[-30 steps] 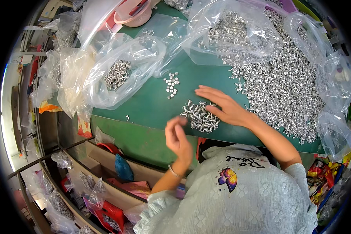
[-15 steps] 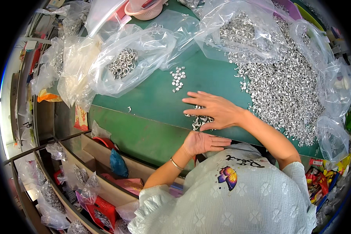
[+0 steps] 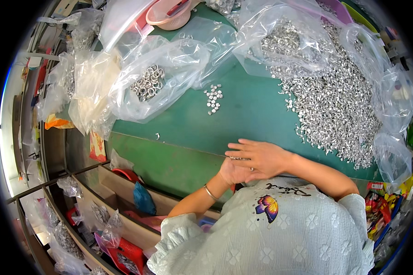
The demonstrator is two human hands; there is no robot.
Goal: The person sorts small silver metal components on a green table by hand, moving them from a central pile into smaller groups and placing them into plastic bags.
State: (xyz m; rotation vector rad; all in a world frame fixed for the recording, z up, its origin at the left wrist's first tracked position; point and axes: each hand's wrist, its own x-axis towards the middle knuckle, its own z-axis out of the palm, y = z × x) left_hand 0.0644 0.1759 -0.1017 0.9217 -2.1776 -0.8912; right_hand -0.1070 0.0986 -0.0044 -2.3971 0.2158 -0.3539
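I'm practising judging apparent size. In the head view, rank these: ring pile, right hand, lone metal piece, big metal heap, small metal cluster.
Largest to smallest, as they look:
1. big metal heap
2. right hand
3. ring pile in the clear bag
4. small metal cluster
5. lone metal piece

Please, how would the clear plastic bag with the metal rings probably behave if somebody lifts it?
The bag would probably fold and sag, because its thin film looks creased. The loosely heaped rings may slide together. Its glossy surface could feel slippery.
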